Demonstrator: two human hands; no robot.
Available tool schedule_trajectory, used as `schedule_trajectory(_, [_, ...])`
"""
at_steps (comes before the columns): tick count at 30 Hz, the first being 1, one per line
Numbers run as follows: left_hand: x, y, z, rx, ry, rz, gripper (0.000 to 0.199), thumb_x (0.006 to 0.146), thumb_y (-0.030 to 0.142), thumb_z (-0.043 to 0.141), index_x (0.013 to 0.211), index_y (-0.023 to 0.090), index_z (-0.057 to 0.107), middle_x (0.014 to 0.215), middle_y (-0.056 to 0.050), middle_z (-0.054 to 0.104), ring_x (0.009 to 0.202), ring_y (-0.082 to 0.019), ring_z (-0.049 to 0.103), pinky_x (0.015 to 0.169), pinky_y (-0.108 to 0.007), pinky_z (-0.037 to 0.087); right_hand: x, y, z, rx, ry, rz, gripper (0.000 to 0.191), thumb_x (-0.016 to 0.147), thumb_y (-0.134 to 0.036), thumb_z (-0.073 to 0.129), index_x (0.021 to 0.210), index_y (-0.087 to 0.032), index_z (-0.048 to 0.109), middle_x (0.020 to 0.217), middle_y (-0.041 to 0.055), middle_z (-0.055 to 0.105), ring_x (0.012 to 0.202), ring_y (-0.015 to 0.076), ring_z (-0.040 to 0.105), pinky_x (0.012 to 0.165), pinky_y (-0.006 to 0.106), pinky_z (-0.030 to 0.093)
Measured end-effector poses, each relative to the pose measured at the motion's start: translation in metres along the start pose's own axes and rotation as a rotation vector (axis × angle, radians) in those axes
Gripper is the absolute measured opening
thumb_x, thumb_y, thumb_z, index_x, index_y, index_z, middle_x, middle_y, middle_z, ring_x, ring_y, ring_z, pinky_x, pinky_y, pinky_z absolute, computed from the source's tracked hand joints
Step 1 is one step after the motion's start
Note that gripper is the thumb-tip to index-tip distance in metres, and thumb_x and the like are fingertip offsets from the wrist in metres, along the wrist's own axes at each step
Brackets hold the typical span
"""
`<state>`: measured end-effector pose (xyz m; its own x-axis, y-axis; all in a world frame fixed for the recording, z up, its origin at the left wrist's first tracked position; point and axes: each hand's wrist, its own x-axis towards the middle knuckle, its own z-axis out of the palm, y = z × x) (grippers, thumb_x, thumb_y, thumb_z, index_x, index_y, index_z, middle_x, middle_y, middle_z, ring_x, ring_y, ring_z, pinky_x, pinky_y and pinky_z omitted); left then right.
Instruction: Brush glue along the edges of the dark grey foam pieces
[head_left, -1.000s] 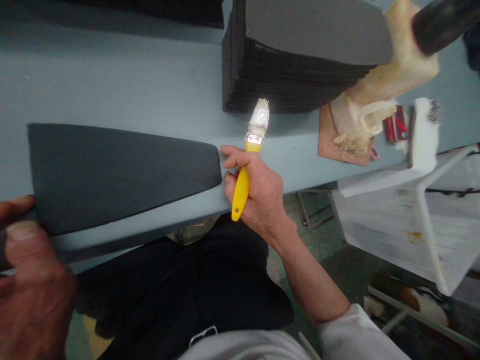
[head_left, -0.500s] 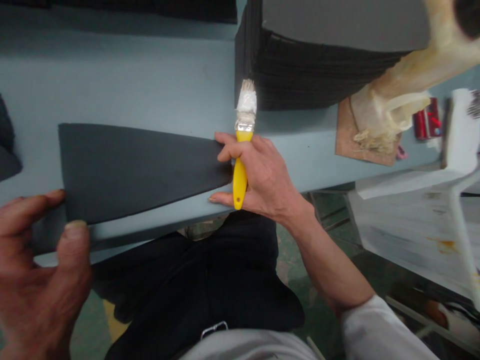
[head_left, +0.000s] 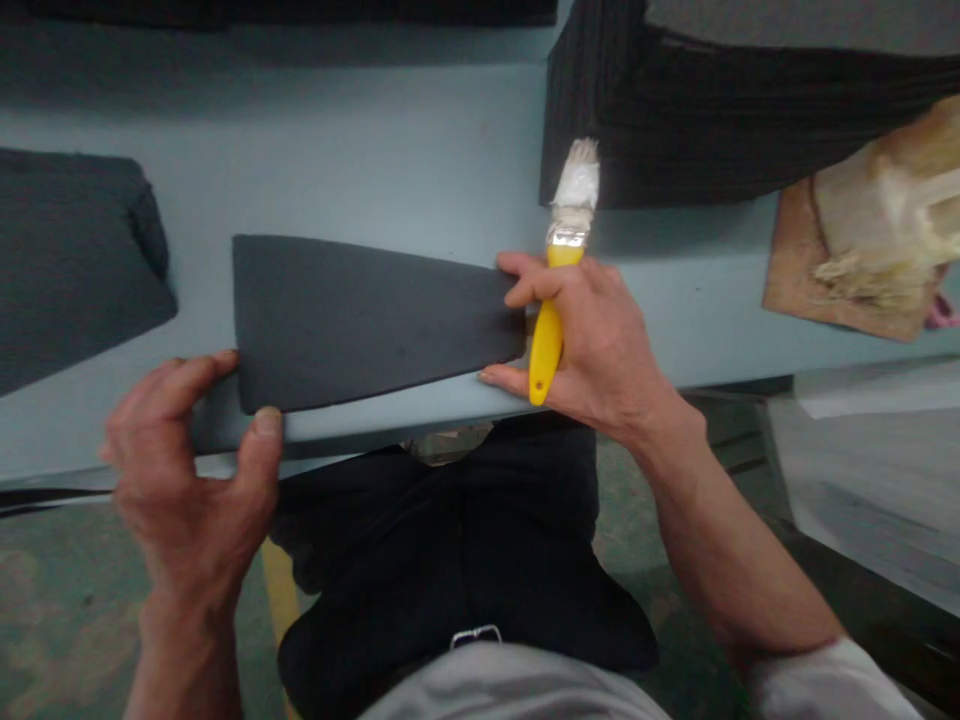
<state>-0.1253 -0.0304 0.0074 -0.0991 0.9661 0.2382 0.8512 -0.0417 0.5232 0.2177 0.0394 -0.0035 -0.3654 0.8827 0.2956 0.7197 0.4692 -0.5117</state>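
A flat, dark grey tapered piece, its kind unclear, lies on the bench with its wide end to the left. My left hand holds its lower left corner, forefinger against the left edge and thumb at the near edge. At the narrow end is my right hand, with fingers along the far edge and the thumb by the near one. The same hand keeps a yellow-handled paintbrush tucked between its fingers. White paste coats the brush's bristles, which point away from me.
A thick stack of dark sheets stands at the back right. Further dark pieces are piled at the left. Beyond my right hand, a crusted pale container rests on a brown board. The pale blue bench ends just before my body.
My view has swung left, bringing the left pile and more of my left hand into sight. Both hands keep about the same places on the grey piece, and the brush remains in my right hand.
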Motion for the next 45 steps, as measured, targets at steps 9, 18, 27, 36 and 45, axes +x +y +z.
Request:
schedule_trajectory(9, [0.0, -0.004, 0.0, 0.129, 0.001, 0.163, 0.058, 0.096, 0.032, 0.069, 0.151, 0.017, 0.059, 0.142, -0.019, 0.069, 0.145, -0.039, 0.058, 0.122, -0.062, 0.044, -0.001, 0.004, 0.001, -0.061, 0.048, -0.087, 0.059, 0.081, -0.055, 0.09, 0.121, -0.027, 0.058, 0.147, 0.0124, 0.071, 0.109, 0.0363, 0.068, 0.091, 0.055, 0.052])
schedule_trajectory(18, [-0.003, -0.008, 0.003, 0.114, 0.024, 0.152, 0.058, 0.096, 0.033, 0.072, 0.152, 0.021, 0.059, 0.145, -0.016, 0.068, 0.147, -0.036, 0.056, 0.125, -0.06, 0.041, -0.003, 0.003, 0.001, -0.08, 0.0, -0.05, 0.062, 0.084, -0.055, 0.087, 0.13, -0.03, 0.055, 0.146, 0.0089, 0.069, 0.116, 0.0379, 0.067, 0.097, 0.056, 0.053])
schedule_trajectory(27, [-0.004, -0.007, 0.006, 0.066, 0.083, 0.214, 0.044, 0.096, 0.024, 0.073, 0.139, 0.019, 0.067, 0.135, -0.013, 0.076, 0.144, -0.031, 0.06, 0.124, -0.054, 0.044, -0.003, 0.003, 0.002, -0.092, 0.025, -0.055, 0.06, 0.08, -0.054, 0.09, 0.124, -0.029, 0.057, 0.144, 0.0081, 0.071, 0.114, 0.0371, 0.068, 0.095, 0.056, 0.054])
schedule_trajectory(36, [-0.003, -0.007, 0.009, 0.02, 0.101, 0.218, 0.036, 0.095, 0.025, 0.073, 0.13, 0.02, 0.069, 0.136, -0.011, 0.076, 0.144, -0.031, 0.06, 0.125, -0.056, 0.042, -0.003, 0.004, 0.001, -0.094, 0.027, -0.053, 0.057, 0.082, -0.056, 0.088, 0.122, -0.03, 0.057, 0.143, 0.0083, 0.072, 0.115, 0.0372, 0.069, 0.095, 0.056, 0.053])
schedule_trajectory(45, [-0.008, -0.009, 0.008, -0.005, 0.147, 0.135, 0.043, 0.1, 0.029, 0.064, 0.141, 0.018, 0.065, 0.136, -0.012, 0.074, 0.14, -0.028, 0.064, 0.122, -0.049, 0.046, -0.004, 0.009, 0.003, -0.055, 0.056, -0.102, 0.06, 0.082, -0.064, 0.087, 0.121, -0.031, 0.057, 0.148, 0.0125, 0.07, 0.119, 0.038, 0.071, 0.094, 0.054, 0.054])
